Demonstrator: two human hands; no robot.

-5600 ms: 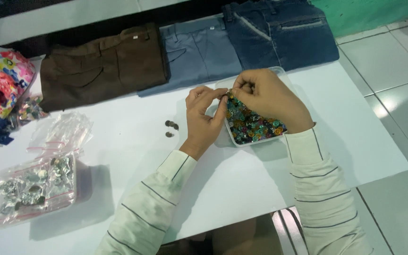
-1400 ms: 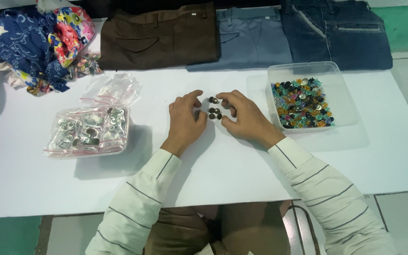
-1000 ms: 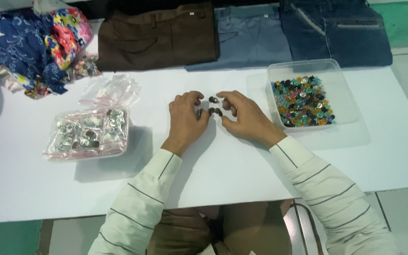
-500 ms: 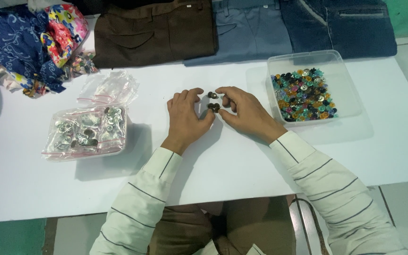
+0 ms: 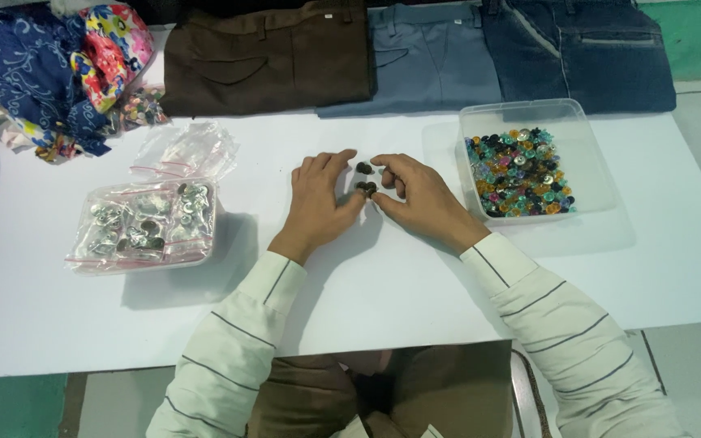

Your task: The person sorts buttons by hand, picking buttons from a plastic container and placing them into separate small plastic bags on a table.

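While my two hands rested together on the white table [image 5: 415, 300], a few small dark buttons [image 5: 365, 187] lay between my fingertips. My left hand [image 5: 318, 203] lay palm down with the fingers loosely spread, its thumb tip touching the nearer button; nothing was clamped inside it. My right hand [image 5: 415, 197] curled in from the other side, thumb and forefinger closing in on the same little cluster, though I could not tell whether they truly pinched a button or only touched it. One more dark button sat just beyond, at the tips of my left fingers.

Further out to the right of my right hand stood a clear plastic tray [image 5: 594, 174] holding a heap of coloured buttons [image 5: 521, 172], near my knuckles but not touching them. Well apart to the left of my left hand lay a clear bag of silver metal buttons [image 5: 144, 225], with an empty-looking clear bag [image 5: 188, 150] crumpled just behind it.

Farthest from my hands, along the table's back edge, brown trousers [image 5: 265, 57], light blue jeans [image 5: 423, 53] and dark blue jeans [image 5: 578, 53] lay side by side, and a pile of patterned cloth [image 5: 50, 73] sat at the far left corner.
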